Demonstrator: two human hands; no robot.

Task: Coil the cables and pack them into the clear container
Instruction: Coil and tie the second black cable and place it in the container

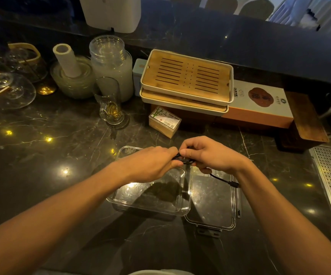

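Both hands, the left hand and right hand, clench a black cable bundle above the open clear container on the bench. Its loose plug end dangles right; slack fingers could let the coil spring apart.

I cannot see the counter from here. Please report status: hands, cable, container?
Left hand and right hand both gripping black cable; plug end dangling. Clear container open below, looks empty. Nothing in the way.
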